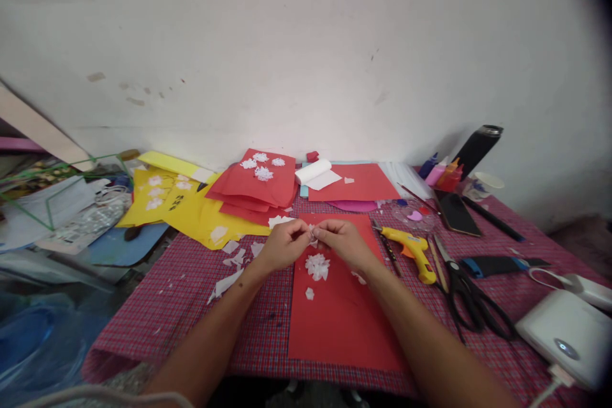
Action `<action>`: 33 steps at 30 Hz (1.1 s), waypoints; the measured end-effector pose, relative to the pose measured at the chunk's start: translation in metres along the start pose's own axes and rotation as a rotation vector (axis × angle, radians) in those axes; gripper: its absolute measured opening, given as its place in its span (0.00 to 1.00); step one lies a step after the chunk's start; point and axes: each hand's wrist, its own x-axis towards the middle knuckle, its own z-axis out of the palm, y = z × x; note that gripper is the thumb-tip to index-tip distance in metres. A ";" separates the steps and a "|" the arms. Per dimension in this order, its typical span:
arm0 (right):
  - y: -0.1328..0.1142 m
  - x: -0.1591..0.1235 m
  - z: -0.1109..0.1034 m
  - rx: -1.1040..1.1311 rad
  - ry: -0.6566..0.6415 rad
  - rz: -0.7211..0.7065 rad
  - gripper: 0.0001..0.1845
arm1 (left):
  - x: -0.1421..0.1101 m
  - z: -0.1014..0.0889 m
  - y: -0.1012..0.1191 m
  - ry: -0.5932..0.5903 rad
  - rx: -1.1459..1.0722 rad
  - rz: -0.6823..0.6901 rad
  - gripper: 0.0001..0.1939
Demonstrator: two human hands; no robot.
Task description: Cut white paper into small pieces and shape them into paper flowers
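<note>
My left hand [287, 242] and my right hand [345, 242] meet above the upper part of a red paper sheet [342, 331]. Both are closed in a pinch on a small piece of white paper [313, 236], largely covered by the fingers. Just below them a ruffled white paper flower [317, 266] lies on the sheet. Closer to me sits a small white paper scrap [310, 294]. Another white piece [358, 277] shows partly from behind my right forearm. Torn white paper bits [234, 258] are scattered left of the sheet.
A yellow glue gun [411, 252], black scissors [473, 306], a craft knife [502, 266] and a phone [456, 211] lie to the right. Behind are red papers with white flowers [262, 173] and a white paper roll [313, 172]. Yellow papers [191, 213] lie left, a black bottle [480, 150] back right.
</note>
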 end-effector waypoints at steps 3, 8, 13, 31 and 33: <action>0.001 0.000 -0.001 0.024 -0.015 -0.016 0.15 | 0.000 0.000 0.000 0.003 -0.001 0.002 0.08; 0.002 0.000 -0.002 0.043 -0.024 0.000 0.16 | 0.000 0.000 -0.002 0.006 0.036 0.009 0.08; 0.003 0.001 -0.001 0.014 -0.014 -0.014 0.16 | 0.000 0.001 -0.002 0.009 0.038 0.011 0.08; 0.002 0.001 -0.002 0.078 -0.018 0.022 0.14 | 0.000 0.000 -0.001 0.007 0.030 0.004 0.09; 0.003 0.001 -0.002 0.079 -0.018 0.019 0.14 | -0.001 0.000 -0.001 0.004 0.032 0.006 0.09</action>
